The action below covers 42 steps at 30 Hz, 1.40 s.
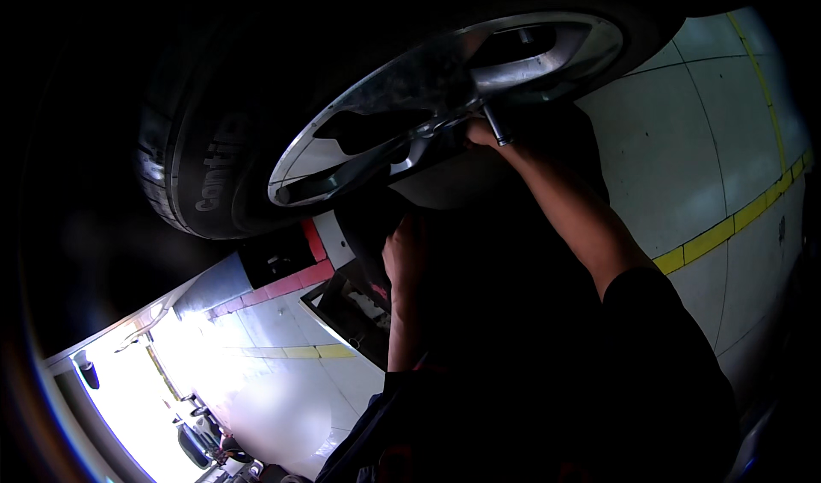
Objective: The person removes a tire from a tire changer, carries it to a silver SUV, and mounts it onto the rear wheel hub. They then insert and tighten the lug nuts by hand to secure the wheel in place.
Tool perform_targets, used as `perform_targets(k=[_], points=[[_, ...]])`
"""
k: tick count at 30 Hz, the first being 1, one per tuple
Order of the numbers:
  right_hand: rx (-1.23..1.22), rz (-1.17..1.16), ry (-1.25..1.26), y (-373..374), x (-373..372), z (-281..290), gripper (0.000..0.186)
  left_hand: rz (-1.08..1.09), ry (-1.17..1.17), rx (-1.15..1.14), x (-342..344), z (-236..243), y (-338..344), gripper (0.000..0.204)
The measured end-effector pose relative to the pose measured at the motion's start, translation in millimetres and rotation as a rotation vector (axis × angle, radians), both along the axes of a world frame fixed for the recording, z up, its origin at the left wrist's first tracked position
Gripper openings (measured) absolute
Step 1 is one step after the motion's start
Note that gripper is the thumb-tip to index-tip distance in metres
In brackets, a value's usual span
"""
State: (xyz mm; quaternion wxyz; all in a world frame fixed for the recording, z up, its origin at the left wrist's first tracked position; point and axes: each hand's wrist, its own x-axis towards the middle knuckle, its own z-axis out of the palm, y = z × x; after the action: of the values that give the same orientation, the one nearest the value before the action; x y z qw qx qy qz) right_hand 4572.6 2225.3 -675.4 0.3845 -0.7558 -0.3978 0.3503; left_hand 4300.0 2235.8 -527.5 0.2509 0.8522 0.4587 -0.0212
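Note:
An alloy wheel [445,81] with a black tyre [205,171] fills the upper view, raised off the floor. A shiny metal tool shaft [496,124] sticks out at the hub. My right hand [479,132] is just behind that shaft, fingers curled and partly hidden, so what they grip is unclear. Below the wheel, my left hand [404,248] is closed against something dark, possibly my clothing; anything inside it is hidden.
Tiled floor [650,166] with yellow lines [710,243] lies to the right. At lower left are an open metal tray or box [325,308], a red-painted border [312,273], a bright doorway [128,397] and what looks like a two-wheeler [197,440], beside a blurred patch. Dark bodywork overhangs the wheel.

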Motion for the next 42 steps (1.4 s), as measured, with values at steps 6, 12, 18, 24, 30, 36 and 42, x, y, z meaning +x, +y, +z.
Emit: perform_targets(k=[6,12,18,24,30,36,42], points=[[-0.055,0.106,-0.124,2.5,0.7,27.8,0.015,-0.009,0.013,-0.028,1.5,-2.1,7.4,0.027],[-0.061,0.062,-0.156,-0.5,3.6,11.2,0.019,-0.024,0.033,-0.014,-0.1,-8.7,12.2,0.028],[0.503,-0.265,-0.499,1.7,-12.6,-26.9,0.023,-0.025,-0.007,0.003,-0.9,-9.4,14.1,0.029],[0.008,-0.31,-0.558,-64.1,-39.4,-22.1,0.025,-0.025,0.041,-0.013,3.6,-3.1,10.9,0.032],[0.354,-0.618,0.83,-99.6,-30.1,95.3,0.038,-0.034,-0.032,-0.012,-6.5,-6.8,12.2,0.032],[0.511,-0.498,-0.088,-92.5,-66.1,161.8,0.036,-0.035,-0.083,-0.059,-14.8,-5.7,11.7,0.031],[0.542,-0.769,1.13,-83.8,-72.2,155.7,0.042,-0.062,-0.183,-0.095,-24.1,17.3,2.8,0.026]])
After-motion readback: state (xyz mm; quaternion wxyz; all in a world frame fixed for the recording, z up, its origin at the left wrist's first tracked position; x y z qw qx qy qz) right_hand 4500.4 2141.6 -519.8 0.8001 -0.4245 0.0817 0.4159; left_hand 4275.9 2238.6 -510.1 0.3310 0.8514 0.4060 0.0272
